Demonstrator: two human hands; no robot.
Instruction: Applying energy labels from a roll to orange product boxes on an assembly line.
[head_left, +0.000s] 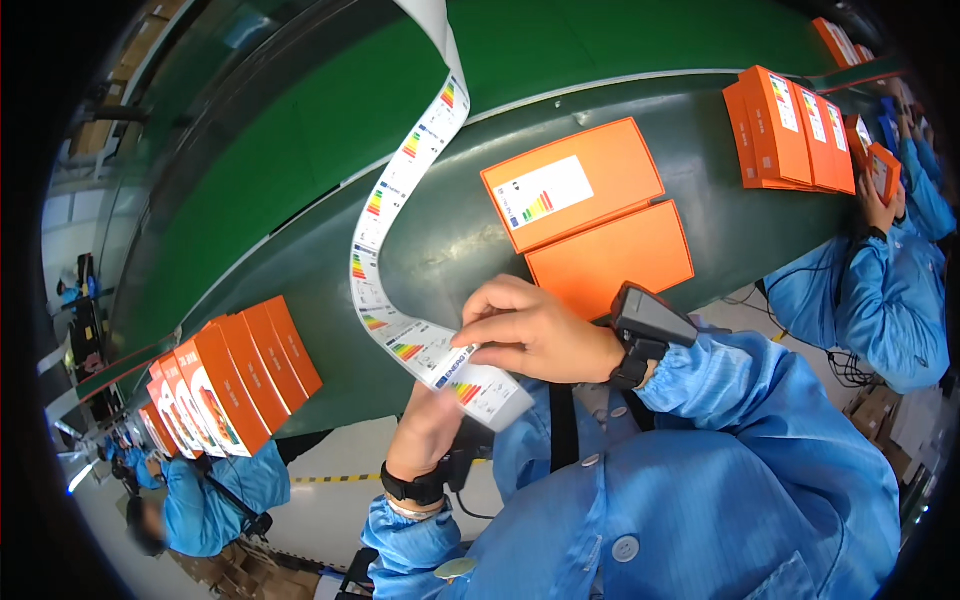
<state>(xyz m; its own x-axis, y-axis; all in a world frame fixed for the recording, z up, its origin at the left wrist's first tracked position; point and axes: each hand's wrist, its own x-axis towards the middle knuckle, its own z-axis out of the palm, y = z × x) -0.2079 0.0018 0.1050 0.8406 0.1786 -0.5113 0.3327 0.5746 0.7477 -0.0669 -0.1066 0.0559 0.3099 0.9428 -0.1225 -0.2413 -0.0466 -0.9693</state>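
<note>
Pinched between thumb and fingers of the right hand (pixel 530 330), the free end of a label strip (pixel 400 200) was held just above the lap; that grip was closed on the strip. Left hand (pixel 425 430) sat beneath the same end, fingers hidden behind the paper, so whether its grip was closed on the strip could not be told; it appeared to support the end from below, probably so a label could be peeled.

Item: strip of white labels with coloured bar charts, running up from the hands in a long curve and out past the upper edge.

Item: two flat orange boxes (pixel 610 250) on the green conveyor belt (pixel 450 240), just beyond the hands, touching; the farther one already bore a label on its lid, the nearer one none.

Item: rows of orange boxes standing on edge, one row at left (pixel 240 370), one at upper right (pixel 790 130), each beside a co-worker in blue sleeves.
</note>
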